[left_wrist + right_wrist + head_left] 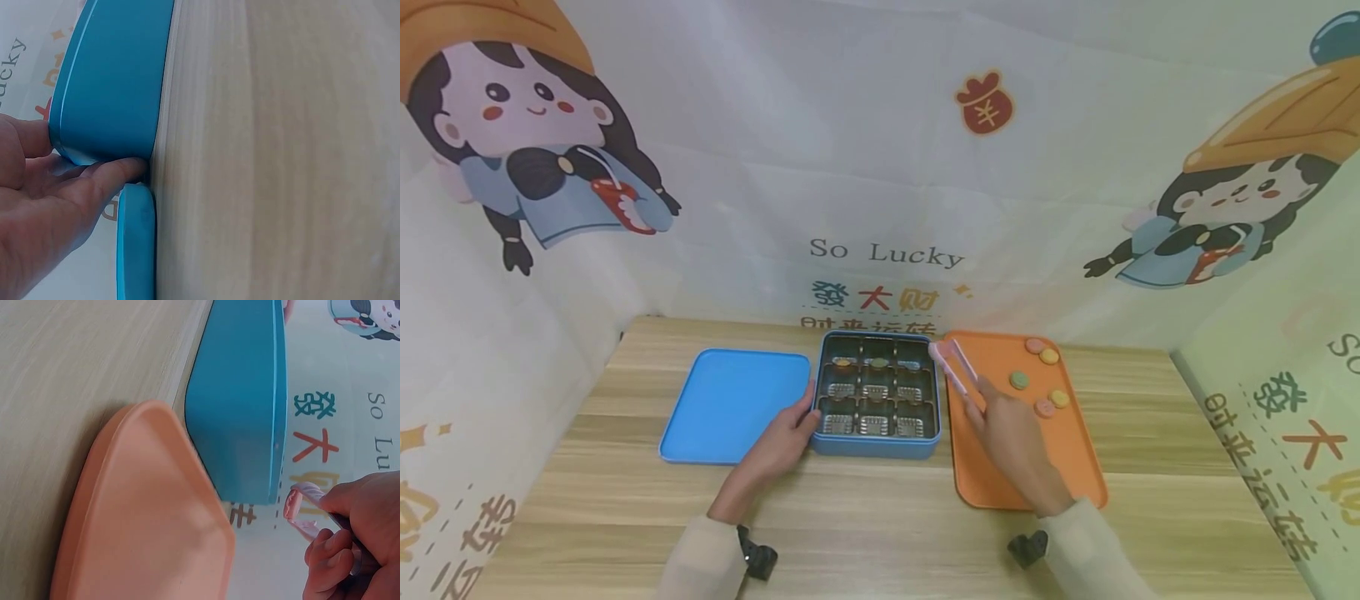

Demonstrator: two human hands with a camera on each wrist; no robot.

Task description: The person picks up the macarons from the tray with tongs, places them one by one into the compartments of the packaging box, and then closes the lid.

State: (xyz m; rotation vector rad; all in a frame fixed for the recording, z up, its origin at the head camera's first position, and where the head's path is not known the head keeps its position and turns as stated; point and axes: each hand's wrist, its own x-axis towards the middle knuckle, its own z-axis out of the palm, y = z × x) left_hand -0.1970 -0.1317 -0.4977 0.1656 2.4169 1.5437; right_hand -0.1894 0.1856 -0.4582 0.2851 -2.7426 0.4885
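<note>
A blue tin box (876,447) with a dark tray of square compartments stands in the middle of the table. My left hand (792,429) holds it at the left front corner, thumb at the rim and fingers against the side. My right hand (1011,425) grips pink tongs (953,379), their tips beside the box's right rim. In the right wrist view, a pink macaron (292,504) is pinched between the tips. An orange macaron (843,362) and a green macaron (878,363) sit in back-row compartments, left and middle. Several macarons, including a green one (1018,380), lie on the orange tray (977,487).
A blue lid (737,400) lies flat to the left of the box. The wooden table (880,525) runs back to a printed cloth backdrop (865,167), which also stands at both sides. The orange tray sits close against the box's right side.
</note>
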